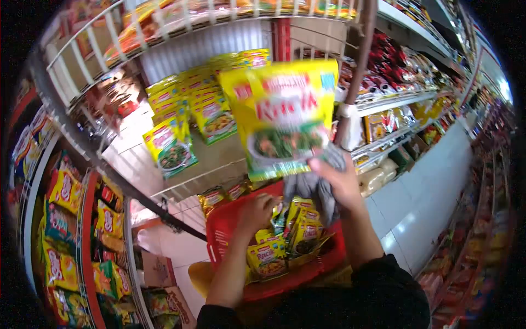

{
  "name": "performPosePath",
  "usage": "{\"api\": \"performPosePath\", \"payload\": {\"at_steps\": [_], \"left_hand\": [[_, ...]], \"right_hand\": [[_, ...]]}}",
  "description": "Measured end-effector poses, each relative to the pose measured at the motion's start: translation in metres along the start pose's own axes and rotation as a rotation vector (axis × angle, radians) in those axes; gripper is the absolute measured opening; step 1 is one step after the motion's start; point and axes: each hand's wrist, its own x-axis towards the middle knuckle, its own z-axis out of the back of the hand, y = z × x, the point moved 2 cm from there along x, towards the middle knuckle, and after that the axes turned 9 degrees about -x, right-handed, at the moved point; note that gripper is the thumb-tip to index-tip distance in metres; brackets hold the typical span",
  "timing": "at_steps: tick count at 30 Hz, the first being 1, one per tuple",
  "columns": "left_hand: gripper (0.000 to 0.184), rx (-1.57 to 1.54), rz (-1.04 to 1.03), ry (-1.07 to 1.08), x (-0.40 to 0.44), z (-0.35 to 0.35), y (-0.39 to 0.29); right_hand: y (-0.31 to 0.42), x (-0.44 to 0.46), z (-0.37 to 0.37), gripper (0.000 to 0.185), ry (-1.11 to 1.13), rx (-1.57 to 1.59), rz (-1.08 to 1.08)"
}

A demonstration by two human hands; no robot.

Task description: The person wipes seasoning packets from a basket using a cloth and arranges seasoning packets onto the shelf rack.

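A yellow and green seasoning packet (282, 118) is held upright in my right hand (341, 178), its printed front facing me. A grey cloth (315, 192) hangs from the same hand. My left hand (257, 214) is over the left part of a red basket (219, 236), fingers curled; whether anything is in them is hidden. Several similar yellow packets (267, 257) lie inside the basket below both hands. On the wire shelf beyond, more yellow packets (170, 148) stand in rows.
A dark metal post (359, 71) rises right of the held packet. Snack bags (63, 192) fill racks at left. Shelves of goods (389, 126) line the right, beside a tiled floor (422, 192). An upper wire shelf (192, 30) runs across the top.
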Motion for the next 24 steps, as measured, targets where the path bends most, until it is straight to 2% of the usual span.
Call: {"api": "performPosePath", "payload": {"at_steps": [3,4,6,8,9,12,14,17,18,20,21,24], "left_hand": [[0.042,0.503,-0.053,0.075,-0.001,0.006,0.009],[0.042,0.500,-0.037,0.062,0.002,0.011,0.020],[0.049,0.549,0.193,0.131,0.006,0.018,0.058],[0.052,0.617,0.223,0.143,0.007,0.023,0.092],[0.055,0.689,0.217,0.145,0.010,0.022,0.112],[0.058,0.603,0.202,0.294,0.030,0.009,0.214],[0.060,0.569,0.172,0.371,0.029,-0.004,0.218],[0.063,0.144,-0.128,0.169,0.015,-0.033,0.131],[0.063,0.143,-0.136,0.178,0.016,-0.039,0.125],[0.056,0.351,0.014,0.060,0.018,-0.047,0.120],[0.054,0.454,0.093,-0.001,0.018,-0.051,0.123],[0.052,0.352,0.028,-0.001,0.017,-0.067,0.133]], "right_hand": [[-0.006,0.059,-0.055,0.037,0.187,-0.018,-0.006],[-0.013,0.073,-0.071,0.039,0.266,-0.075,0.001],[-0.013,0.078,-0.083,0.039,0.297,-0.105,-0.122],[-0.016,0.069,-0.091,0.039,0.329,-0.187,-0.331],[-0.018,0.060,-0.086,0.039,0.333,-0.188,-0.361],[-0.024,0.027,-0.041,0.043,0.285,-0.104,-0.261],[-0.040,0.010,-0.009,0.044,0.258,-0.084,-0.258],[-0.057,-0.013,0.035,0.044,0.101,-0.130,-0.308],[-0.066,-0.020,0.051,0.044,0.007,-0.117,-0.360],[-0.078,-0.031,0.077,0.043,-0.179,-0.086,-0.458],[-0.080,-0.035,0.084,0.043,-0.185,-0.087,-0.455],[-0.084,-0.046,0.099,0.043,-0.282,-0.114,-0.456]]}}
